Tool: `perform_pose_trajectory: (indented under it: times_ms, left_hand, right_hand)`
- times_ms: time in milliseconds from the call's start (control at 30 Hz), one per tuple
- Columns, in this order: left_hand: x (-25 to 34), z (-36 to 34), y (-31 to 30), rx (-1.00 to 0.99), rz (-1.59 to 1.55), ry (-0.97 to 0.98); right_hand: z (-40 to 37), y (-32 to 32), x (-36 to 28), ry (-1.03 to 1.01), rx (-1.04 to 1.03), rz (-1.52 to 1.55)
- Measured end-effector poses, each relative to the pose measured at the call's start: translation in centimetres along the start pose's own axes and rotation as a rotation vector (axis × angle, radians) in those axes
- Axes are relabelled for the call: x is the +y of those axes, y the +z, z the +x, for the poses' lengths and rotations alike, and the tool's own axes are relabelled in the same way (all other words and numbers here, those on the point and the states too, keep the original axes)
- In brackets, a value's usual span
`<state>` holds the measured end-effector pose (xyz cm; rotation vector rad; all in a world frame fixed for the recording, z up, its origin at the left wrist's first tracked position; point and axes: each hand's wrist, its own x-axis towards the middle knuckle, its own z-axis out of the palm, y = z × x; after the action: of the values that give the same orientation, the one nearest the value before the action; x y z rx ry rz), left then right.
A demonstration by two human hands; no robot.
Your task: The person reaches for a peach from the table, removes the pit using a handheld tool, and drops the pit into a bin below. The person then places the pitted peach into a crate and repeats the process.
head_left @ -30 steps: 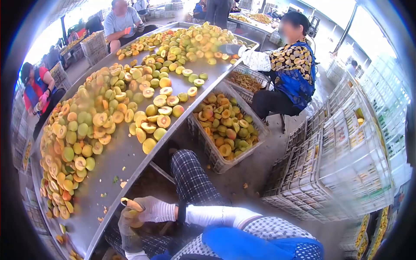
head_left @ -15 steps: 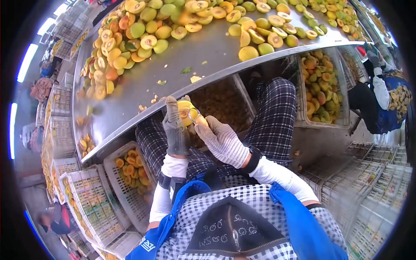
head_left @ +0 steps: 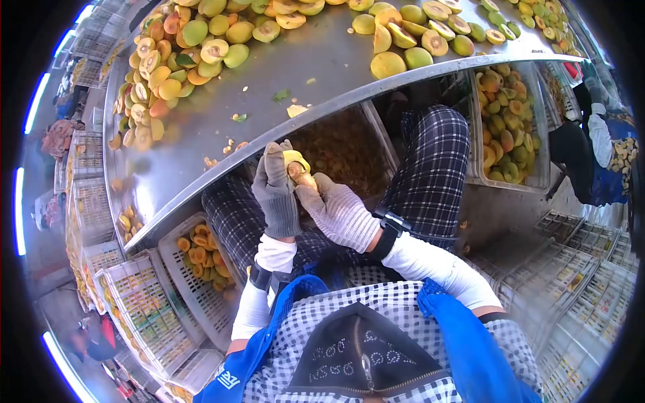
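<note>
My left hand (head_left: 275, 188), in a grey knit glove, is closed around a yellow peach half (head_left: 295, 158) just off the table's front edge. My right hand (head_left: 341, 213), in a paler glove, is pressed up to the fruit with thumb and fingers pinched. Half a second ago a metal ring of a small pitting tool showed between hand and fruit; now its ring is hidden. A brownish lump, perhaps the stone, shows at the cut face. Below both hands stands a crate of brown pieces (head_left: 339, 144).
The metal table (head_left: 269, 101) carries heaped peach halves (head_left: 164, 74) and several scraps near its edge. A crate of peach halves (head_left: 507, 124) stands at right, another crate (head_left: 191, 282) at left. Stacked crates (head_left: 144, 309) flank my legs. A co-worker (head_left: 598, 148) sits far right.
The ring of the tool has gone out of sight at the peach half, and a brownish lump now shows there. My hands stay together; the view has shifted slightly.
</note>
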<state>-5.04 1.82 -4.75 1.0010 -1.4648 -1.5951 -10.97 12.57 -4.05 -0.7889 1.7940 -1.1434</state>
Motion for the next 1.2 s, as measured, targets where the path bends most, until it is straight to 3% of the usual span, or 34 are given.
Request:
perform_pose_trajectory:
  times_ms: [167,233,267,433,500,533,600,633,700,800,900,967,1000,1100,1200]
  left_hand:
    - [1.6,0.4,-0.8,-0.103,0.076,0.079]
    - [4.2,1.0,-1.2,-0.362,-0.107,-0.305]
    - [4.3,1.4,-1.0,-0.355,-0.107,-0.374]
    - [2.1,0.6,-0.6,-0.283,0.002,-0.297]
    - [1.6,-0.9,0.6,-0.006,-0.226,-0.147]
    - [1.0,-0.8,0.6,0.006,-0.246,-0.051]
    - [1.4,-0.3,-0.5,-0.059,-0.162,-0.031]
    - [1.5,-0.1,-0.8,-0.129,-0.083,-0.014]
    - [1.5,-0.4,-0.6,-0.097,-0.123,-0.003]
    - [0.6,-0.3,-0.7,-0.054,-0.185,-0.019]
    - [2.3,-0.6,0.2,-0.127,-0.297,-0.181]
    - [2.6,-0.8,0.7,-0.099,-0.268,-0.093]
    - [2.3,-0.6,0.6,-0.098,-0.250,-0.107]
    - [1.0,-0.2,0.1,-0.119,-0.202,-0.079]
    - [0.9,-0.3,0.3,-0.129,-0.185,0.056]
  right_hand:
    - [0.4,1.4,1.6,-0.034,-0.082,0.399]
    - [-0.4,0.0,0.1,-0.153,-0.084,0.363]
    - [-0.5,-0.4,-0.5,-0.067,-0.113,0.305]
    - [-0.3,1.8,0.9,-0.204,0.006,0.377]
    - [-0.9,1.6,0.0,-0.213,0.035,0.434]
    - [-1.5,0.3,-1.5,-0.051,-0.108,0.543]
    - [-1.6,-1.3,-2.2,0.198,-0.343,0.633]
    - [-1.7,-0.7,-2.1,0.195,-0.343,0.637]
    - [-1.3,1.1,-0.9,-0.022,-0.187,0.708]
    - [-1.2,0.5,-0.7,0.028,-0.239,0.752]
    - [-1.3,-1.0,-0.4,0.064,-0.353,0.788]
    - [-0.9,-0.9,0.3,-0.160,-0.195,0.496]
    - [-0.8,-0.6,0.3,-0.218,-0.138,0.527]
    - [-0.6,-0.6,0.2,-0.193,-0.060,0.376]
    - [-0.9,0.3,0.2,-0.196,0.025,0.427]
